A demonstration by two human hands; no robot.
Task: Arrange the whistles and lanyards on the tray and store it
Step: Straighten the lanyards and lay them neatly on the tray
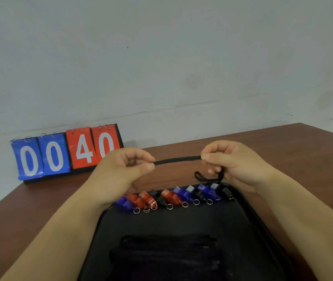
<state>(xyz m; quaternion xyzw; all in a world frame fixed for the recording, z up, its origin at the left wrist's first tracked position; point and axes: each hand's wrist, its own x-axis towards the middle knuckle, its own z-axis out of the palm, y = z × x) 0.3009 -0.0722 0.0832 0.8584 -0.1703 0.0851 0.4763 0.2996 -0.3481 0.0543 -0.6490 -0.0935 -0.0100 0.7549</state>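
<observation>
A: Quick one. How will this stuff handle?

B: Biggest first. The black tray (181, 222) on the brown table (287, 142) looks stiff w/ a raised rim, prob. light for its bulk. When you store it, take both side edges and keep it level, or the whistles will slide. The dark heap (167, 252) at its near end is murky from here. It's prob. folded lanyards, soft and limp. The whistles (173, 196) are blue, red and black plastic, in a row along the tray's far edge. They look light, hard and a bit slick. Each has a small metal ring facing you, which is a good spot to pinch. The lanyard (176, 159) you're holding is thin black cord w/ no stiffness, so it flops w/o tension.

A: And where's it all vs. my hands?

B: The tray lies under and between your forearms. The flip scoreboard (66, 155) reading 00 40 stands well apart, far left. The whistle row sits just below both hands. Your left hand (121, 169) pinches the cord between thumb and forefinger. Your right hand (228, 163) pinches the other end of the taut stretch, w/ its lower fingers curled round the slack. That slack hangs in a loop just above the right-most whistles, and I can't tell if it touches them. The taut part runs straight between your hands, clear of the tray.
</observation>
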